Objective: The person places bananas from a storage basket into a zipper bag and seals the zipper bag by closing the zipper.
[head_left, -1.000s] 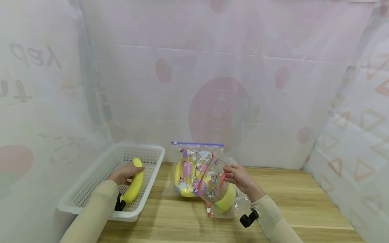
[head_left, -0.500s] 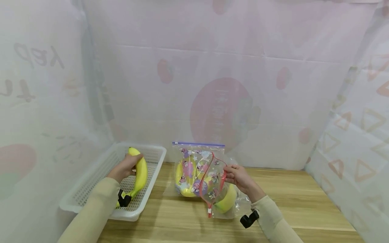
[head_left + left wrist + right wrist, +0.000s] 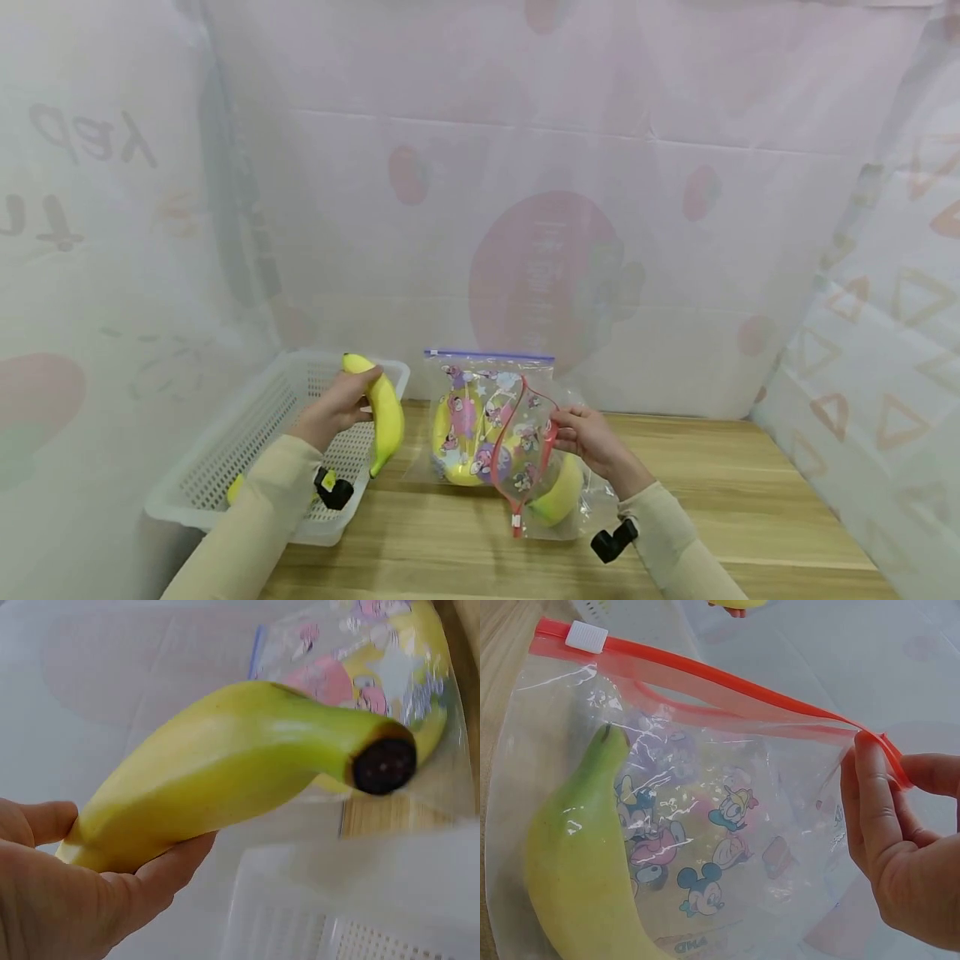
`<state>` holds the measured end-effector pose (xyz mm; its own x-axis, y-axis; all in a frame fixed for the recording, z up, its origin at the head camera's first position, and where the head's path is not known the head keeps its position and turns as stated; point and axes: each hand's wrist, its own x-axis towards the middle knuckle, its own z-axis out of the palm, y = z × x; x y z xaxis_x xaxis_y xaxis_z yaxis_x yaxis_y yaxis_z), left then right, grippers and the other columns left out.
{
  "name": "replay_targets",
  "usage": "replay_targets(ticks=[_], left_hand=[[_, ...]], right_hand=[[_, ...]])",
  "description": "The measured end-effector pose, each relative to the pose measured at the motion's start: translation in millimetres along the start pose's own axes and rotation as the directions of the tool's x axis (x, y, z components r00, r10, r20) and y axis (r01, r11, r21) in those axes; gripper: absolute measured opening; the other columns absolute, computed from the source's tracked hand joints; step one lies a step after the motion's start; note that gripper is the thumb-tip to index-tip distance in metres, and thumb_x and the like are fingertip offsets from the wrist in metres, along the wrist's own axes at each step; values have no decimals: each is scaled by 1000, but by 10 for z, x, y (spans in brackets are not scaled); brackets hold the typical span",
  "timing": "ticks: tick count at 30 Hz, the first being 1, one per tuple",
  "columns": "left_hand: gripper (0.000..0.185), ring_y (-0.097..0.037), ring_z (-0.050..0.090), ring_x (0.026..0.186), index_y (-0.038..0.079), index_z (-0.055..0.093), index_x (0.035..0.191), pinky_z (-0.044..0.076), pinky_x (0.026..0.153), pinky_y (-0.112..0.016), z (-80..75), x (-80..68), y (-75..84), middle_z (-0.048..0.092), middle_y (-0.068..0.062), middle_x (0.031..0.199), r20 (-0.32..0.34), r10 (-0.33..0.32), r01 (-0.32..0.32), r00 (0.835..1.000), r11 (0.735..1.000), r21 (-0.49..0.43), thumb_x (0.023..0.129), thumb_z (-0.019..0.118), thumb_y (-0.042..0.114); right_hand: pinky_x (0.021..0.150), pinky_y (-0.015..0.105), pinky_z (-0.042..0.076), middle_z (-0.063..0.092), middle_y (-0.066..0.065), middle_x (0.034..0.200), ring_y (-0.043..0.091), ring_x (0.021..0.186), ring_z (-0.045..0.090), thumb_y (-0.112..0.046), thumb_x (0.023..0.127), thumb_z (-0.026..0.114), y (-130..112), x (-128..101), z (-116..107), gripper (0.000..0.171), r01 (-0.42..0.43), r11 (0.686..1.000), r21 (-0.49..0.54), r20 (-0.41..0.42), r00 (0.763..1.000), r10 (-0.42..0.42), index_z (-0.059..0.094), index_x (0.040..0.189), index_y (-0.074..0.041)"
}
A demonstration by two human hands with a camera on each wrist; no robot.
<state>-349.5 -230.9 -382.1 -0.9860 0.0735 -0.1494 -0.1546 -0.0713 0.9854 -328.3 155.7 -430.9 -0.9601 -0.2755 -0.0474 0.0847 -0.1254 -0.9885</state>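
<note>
My left hand (image 3: 339, 407) holds a yellow banana (image 3: 387, 421) over the right side of the white basket. In the left wrist view the thumb and fingers grip one end of the banana (image 3: 202, 761), and its dark-tipped stem points away. My right hand (image 3: 592, 442) pinches the red zip edge of a clear zip bag (image 3: 697, 855) printed with cartoon figures. The bag's mouth gapes between its red strips, with a white slider (image 3: 587, 637) at the far end. Inside lies another banana (image 3: 577, 847), green towards its stem.
A second zip bag (image 3: 480, 387), purple-edged and holding yellow fruit, lies behind the red-edged one. The perforated white basket (image 3: 318, 533) stands at the left, with a yellow piece (image 3: 235, 490) inside it. Printed cloth walls rise around the wooden table (image 3: 720, 500).
My left hand has lifted the banana up from the basket and carried it to the right. A yellow piece now shows at the basket's left. My right hand stays at the bag's edge.
</note>
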Motion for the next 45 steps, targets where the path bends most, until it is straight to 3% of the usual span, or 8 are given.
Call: replay_targets(ticks=[8,15,20,27,36,39,45], left_hand=[[29,-30,45,102,-1,34,118,38,95,-56,375,-76,-66,35,-18,119,14,-15,17,1000,982,-189,102,41,22],[42,-42,39,118,-3,21,132,31,100,-61,818,-111,-295,33,-28,131,14,5,-1,1000,952,-308,102,40,20],[47,-43,32,123,-3,19,136,25,102,-64,1058,-143,-447,27,-27,134,-15,-3,-3,1000,909,-417,101,42,21],[46,-34,34,112,-2,21,134,29,104,-57,1227,-143,-571,28,-20,121,16,-89,82,996,815,-574,96,37,20],[45,-38,35,118,-1,16,136,30,101,-62,1360,-148,-668,28,-25,128,-3,65,-56,998,840,-540,99,39,14],[46,-40,38,119,5,15,134,30,99,-64,1414,-140,-730,30,-26,129,-27,90,-90,996,838,-537,98,44,9],[49,-36,41,113,3,18,132,29,97,-66,1516,-156,-833,32,-26,126,-60,131,-142,990,819,-556,94,49,4]], right_hand=[[68,25,55,64,8,83,13,72,64,-11,98,50,-12,-3,30,15,0,1000,2,4,1000,0,59,96,1],[68,26,55,63,7,79,13,70,63,-9,98,48,-1,0,54,15,-3,1000,9,22,1000,2,59,93,0],[69,26,55,63,6,78,13,71,64,-8,98,49,4,23,63,15,-5,1000,25,20,1000,5,60,89,-3],[69,26,55,61,5,77,12,70,63,-9,98,49,14,30,73,14,1,1000,28,29,1000,-2,56,95,3],[66,24,55,62,4,75,11,68,62,-9,97,51,7,28,115,14,-6,1000,15,27,1000,6,58,90,-1],[66,24,55,62,4,75,11,68,63,-9,97,52,9,36,120,13,0,1000,13,29,1000,0,59,90,0],[66,24,55,62,4,76,11,68,63,-10,97,52,20,55,116,12,-9,1000,17,31,999,9,58,91,-1]])
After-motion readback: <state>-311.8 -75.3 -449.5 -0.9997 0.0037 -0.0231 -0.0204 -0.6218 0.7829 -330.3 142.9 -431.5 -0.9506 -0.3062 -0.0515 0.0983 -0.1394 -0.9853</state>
